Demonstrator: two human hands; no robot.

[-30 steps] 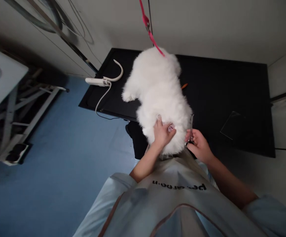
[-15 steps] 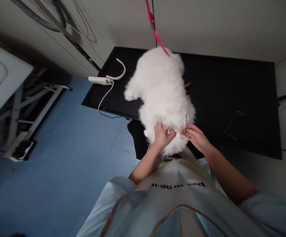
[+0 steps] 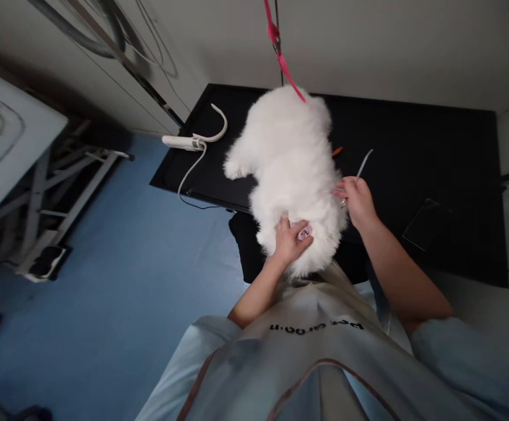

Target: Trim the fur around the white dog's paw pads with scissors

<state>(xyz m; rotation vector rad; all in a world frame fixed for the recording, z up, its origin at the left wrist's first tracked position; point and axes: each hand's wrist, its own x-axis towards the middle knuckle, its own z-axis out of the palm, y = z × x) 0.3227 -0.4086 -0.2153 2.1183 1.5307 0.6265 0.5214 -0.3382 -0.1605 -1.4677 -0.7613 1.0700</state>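
Note:
A fluffy white dog [image 3: 287,140] is on the black grooming table [image 3: 416,146], its head end close to my apron. My left hand [image 3: 288,241] grips the dog's ear, thumb and finger around the pink inner ear [image 3: 304,233]. Over the table, beside the dog's right-hand side in view, my right hand [image 3: 355,199] holds a slim metal ring-handled tool [image 3: 364,162], scissors or forceps, I cannot tell which. Its thin end points up and away from the dog, and a ring shows below my fingers. The dog's face is hidden.
A pink strap [image 3: 284,67] runs up from the dog's far end. A white curved device [image 3: 182,142] with a cord lies at the table's left end. An orange object [image 3: 337,151] lies beside the dog. A metal-framed stand [image 3: 57,199] is on the blue floor.
My right hand has moved from the ear up and to the right with the metal tool, which now tilts outward. My left hand stays at the ear.

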